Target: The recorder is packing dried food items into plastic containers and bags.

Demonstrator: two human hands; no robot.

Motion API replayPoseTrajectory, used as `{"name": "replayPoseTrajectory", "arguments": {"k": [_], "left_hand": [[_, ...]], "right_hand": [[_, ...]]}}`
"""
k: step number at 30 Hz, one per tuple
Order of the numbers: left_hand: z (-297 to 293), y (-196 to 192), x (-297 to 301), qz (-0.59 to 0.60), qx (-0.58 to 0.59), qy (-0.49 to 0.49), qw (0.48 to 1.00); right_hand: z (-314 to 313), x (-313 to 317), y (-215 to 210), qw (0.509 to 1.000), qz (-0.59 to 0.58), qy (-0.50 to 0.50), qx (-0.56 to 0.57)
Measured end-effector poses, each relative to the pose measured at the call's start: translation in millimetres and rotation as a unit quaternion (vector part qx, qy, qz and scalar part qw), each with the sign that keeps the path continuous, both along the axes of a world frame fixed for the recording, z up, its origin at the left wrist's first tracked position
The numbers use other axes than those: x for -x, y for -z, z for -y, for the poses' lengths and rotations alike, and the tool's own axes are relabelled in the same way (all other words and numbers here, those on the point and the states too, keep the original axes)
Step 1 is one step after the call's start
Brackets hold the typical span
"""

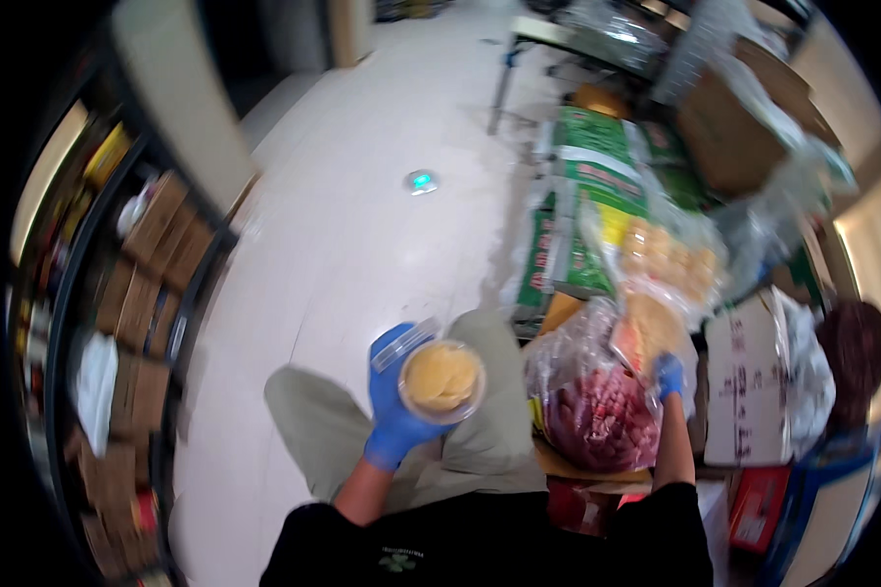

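My left hand [397, 416], in a blue glove, is wrapped round a round clear plastic tub [442, 380] above my lap. Pale yellow slices fill the open tub. A flat clear plastic piece [405, 343] lies against the fingers on its far side; whether it is a lid I cannot tell. Off to the right, my right hand [669, 376], also gloved in blue, is closed at the edge of a clear plastic bag [653, 331] with tan contents. Its fingers are small and partly blurred. Just below sits a clear bag of reddish-pink pieces [602, 416].
Green and white sacks [597, 166] lie stacked beyond the bags, beside a bag of round yellowish items [668, 256]. A white carton [749, 382] stands at the right. Shelving with brown boxes [132, 391] lines the left. A small disc with a cyan light [422, 182] is on the floor.
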State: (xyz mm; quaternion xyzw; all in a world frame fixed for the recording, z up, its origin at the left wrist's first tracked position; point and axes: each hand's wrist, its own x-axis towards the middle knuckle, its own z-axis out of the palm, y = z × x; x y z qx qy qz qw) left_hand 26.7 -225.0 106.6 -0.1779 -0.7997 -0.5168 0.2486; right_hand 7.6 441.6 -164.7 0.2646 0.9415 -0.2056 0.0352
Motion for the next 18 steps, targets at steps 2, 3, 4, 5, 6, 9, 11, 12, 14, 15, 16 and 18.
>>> {"name": "replayPoseTrajectory", "arguments": {"k": [2,3,4,5,6,9,11,12,14,15,16,18], "left_hand": [[-5.2,15.3,6.9,-0.008,0.018,0.070,0.997],[-12.6,18.3,10.3,0.017,0.002,0.071,0.997],[-9.4,21.4,5.1,0.058,0.017,0.040,0.997],[-29.1,22.0,15.5,0.042,0.009,0.095,0.995],[-54.7,29.3,26.4,0.035,-0.036,0.134,0.990],[-100.8,49.4,37.3,0.045,-0.070,0.203,0.976],[-118.1,49.0,34.8,0.072,-0.069,0.224,0.969],[-129.8,42.6,33.4,0.073,-0.046,0.233,0.969],[-168.9,51.5,37.6,0.045,-0.027,0.276,0.960],[-186.4,57.0,38.1,0.025,-0.012,0.293,0.956],[-203.3,51.3,34.9,0.027,0.007,0.303,0.953],[-238.1,69.3,43.3,0.017,0.003,0.341,0.940]], "right_hand": [[-2.5,0.5,-1.3,0.996,-0.070,0.047,0.006],[-6.8,3.4,-12.9,0.997,-0.024,0.077,-0.002],[48.2,17.6,-32.0,0.985,-0.015,0.091,0.144],[14.0,7.7,-34.2,0.995,-0.047,0.060,0.070],[-25.3,-11.7,-28.5,0.997,-0.067,0.031,-0.009],[-35.0,-29.0,-27.9,0.994,-0.077,0.066,-0.029],[15.7,-22.9,-48.0,0.989,-0.129,0.069,-0.003],[37.2,-23.6,-70.2,0.982,-0.174,0.068,0.002],[39.1,-51.4,-98.5,0.974,-0.210,0.073,-0.046],[39.8,-65.4,-110.9,0.967,-0.235,0.050,-0.088],[48.2,-77.2,-124.8,0.968,-0.236,0.058,-0.060],[60.0,-95.2,-150.7,0.972,-0.228,0.050,-0.042]]}}
